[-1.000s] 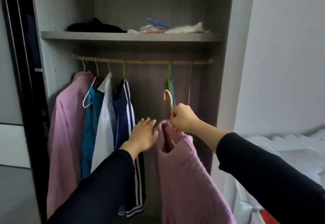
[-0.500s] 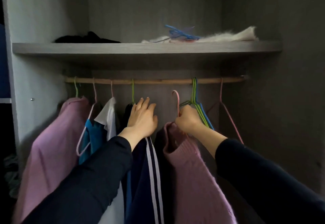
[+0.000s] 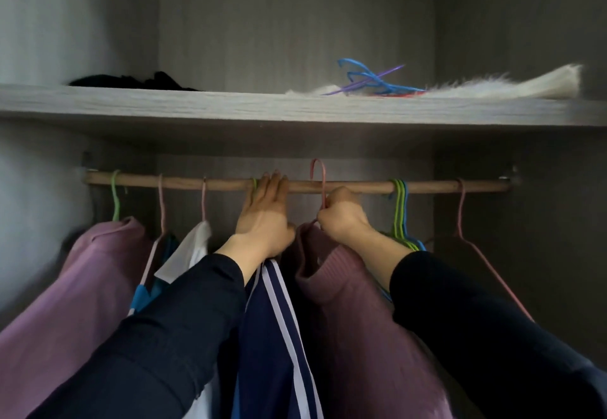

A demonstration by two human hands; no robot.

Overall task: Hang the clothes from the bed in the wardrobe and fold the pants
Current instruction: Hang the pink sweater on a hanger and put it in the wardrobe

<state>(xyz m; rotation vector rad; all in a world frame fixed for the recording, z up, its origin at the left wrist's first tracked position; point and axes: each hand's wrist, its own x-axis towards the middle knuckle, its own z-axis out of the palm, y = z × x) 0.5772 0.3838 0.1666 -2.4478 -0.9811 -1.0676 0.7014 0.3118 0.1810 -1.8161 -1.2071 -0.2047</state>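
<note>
A wooden rail [image 3: 354,186] runs across the wardrobe under a shelf. My right hand [image 3: 341,216] grips the neck of a pink hanger [image 3: 319,175] that carries a pink knitted sweater [image 3: 354,313]; the hanger's hook rises just above the rail. My left hand [image 3: 266,218] lies with straight fingers against the rail and the green hook of the navy striped jacket [image 3: 279,326]. Left of that hang a white garment [image 3: 193,247], a blue garment [image 3: 144,297] and a pink top [image 3: 75,287].
To the right on the rail hang a bunch of empty green and blue hangers [image 3: 401,215] and one empty pink hanger [image 3: 466,221]. The shelf [image 3: 230,106] above holds dark clothes [image 3: 131,81], loose hangers [image 3: 368,81] and white fur [image 3: 512,85].
Both hands rose to the rail as I moved closer. The pink hanger's hook went from below the rail to just above it, and my left hand reached the rail.
</note>
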